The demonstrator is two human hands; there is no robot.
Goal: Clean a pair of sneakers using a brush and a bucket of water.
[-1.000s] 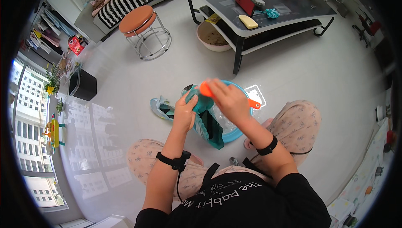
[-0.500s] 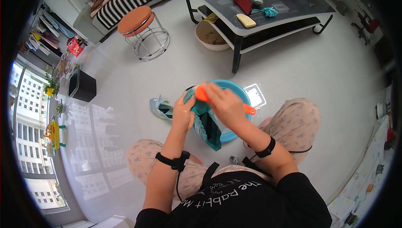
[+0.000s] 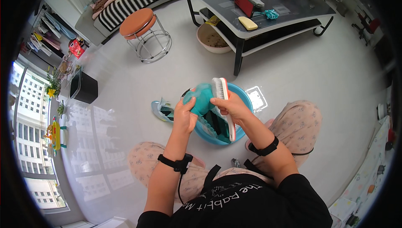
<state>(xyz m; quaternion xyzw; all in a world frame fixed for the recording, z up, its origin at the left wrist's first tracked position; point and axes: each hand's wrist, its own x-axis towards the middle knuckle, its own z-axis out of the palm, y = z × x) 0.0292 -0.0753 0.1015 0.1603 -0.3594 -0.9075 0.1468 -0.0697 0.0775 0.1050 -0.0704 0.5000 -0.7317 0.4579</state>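
scrubbing a teal shoe [image 3: 203,102] held over the blue basin [image 3: 247,102]. left hand [image 3: 184,117] wrapped round its heel at 9 o'clock, right hand [image 3: 232,107] clenched on the orange-backed brush [image 3: 224,102] at 3 o'clock. best with short strokes, bristles flat, drips into basin.

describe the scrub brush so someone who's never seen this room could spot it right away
Start at the blue basin on the pale floor, between the seated person's knees. Above it the right hand grips a long scrub brush against a teal shoe. Nothing else there has its white bristles and orange back.
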